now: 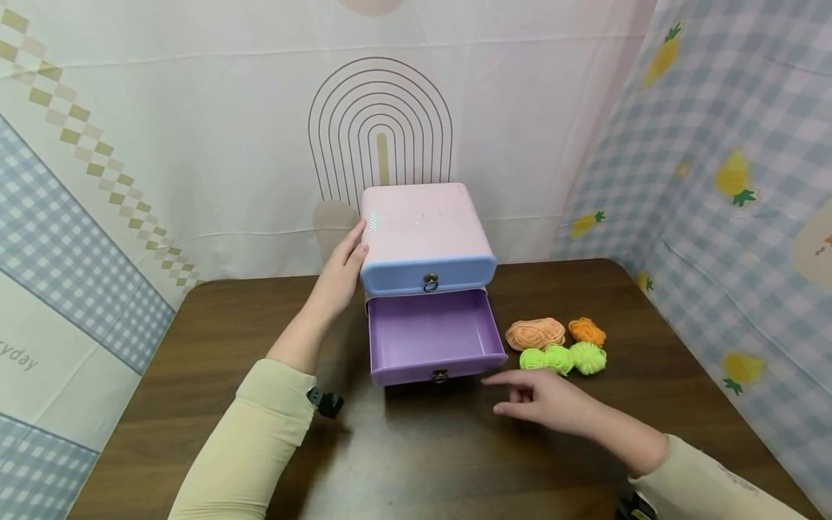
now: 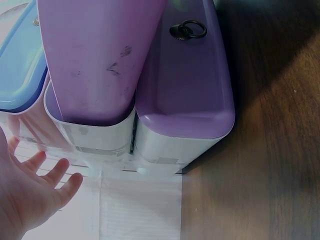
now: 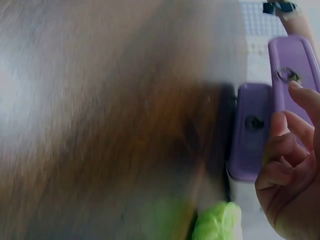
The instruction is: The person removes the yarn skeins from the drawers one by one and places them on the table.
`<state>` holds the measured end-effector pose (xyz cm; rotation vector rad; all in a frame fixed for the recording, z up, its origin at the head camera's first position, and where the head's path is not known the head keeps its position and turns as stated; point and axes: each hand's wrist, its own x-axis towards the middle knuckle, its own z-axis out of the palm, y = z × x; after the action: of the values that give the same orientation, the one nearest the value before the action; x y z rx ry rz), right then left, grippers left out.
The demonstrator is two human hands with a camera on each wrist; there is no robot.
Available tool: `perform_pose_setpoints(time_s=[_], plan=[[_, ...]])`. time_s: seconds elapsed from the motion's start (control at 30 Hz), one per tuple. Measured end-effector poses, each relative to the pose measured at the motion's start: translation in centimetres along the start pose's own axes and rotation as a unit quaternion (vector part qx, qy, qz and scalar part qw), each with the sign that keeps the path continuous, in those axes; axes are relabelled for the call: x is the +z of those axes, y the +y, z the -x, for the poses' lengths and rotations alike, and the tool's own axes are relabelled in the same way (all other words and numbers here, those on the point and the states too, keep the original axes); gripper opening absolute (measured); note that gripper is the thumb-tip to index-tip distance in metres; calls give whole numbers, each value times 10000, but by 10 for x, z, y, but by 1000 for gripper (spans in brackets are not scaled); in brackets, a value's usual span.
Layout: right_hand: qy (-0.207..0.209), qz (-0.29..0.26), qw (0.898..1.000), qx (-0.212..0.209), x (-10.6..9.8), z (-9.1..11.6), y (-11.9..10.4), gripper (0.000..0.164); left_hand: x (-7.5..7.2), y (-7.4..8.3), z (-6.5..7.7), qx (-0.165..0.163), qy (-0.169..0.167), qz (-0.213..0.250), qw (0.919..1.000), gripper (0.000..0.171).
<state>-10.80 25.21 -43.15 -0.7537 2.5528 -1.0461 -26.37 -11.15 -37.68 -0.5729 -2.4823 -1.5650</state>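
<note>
A small drawer cabinet (image 1: 422, 220) with a pink top stands at the back of the table. Its blue top drawer (image 1: 396, 278) is closed, while the purple middle drawer (image 1: 429, 332) is pulled out. Below that, the left wrist view shows a closed purple bottom drawer (image 2: 187, 85) with a ring pull (image 2: 192, 30). My left hand (image 1: 341, 278) rests along the cabinet's left side, fingers extended. Near the right front corner of the pulled-out drawer is my right hand (image 1: 552, 401), holding nothing, index finger pointing toward the drawer front and the other fingers loosely bent.
Right of the cabinet lie a peach yarn skein (image 1: 536, 334), an orange yarn bundle (image 1: 587, 331) and bright green yarn (image 1: 588, 358). The brown wooden table (image 1: 416, 462) meets a cloth-covered wall (image 1: 247, 144) behind the cabinet. Checked cloth (image 1: 702, 238) hangs at the right.
</note>
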Motion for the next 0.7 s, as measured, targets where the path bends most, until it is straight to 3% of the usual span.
perform_pose_setpoints(time_s=[0.7], plan=[[-178, -689, 9974, -97, 41, -30, -19, 50, 0, -1, 0, -21, -16, 45, 10000, 55]])
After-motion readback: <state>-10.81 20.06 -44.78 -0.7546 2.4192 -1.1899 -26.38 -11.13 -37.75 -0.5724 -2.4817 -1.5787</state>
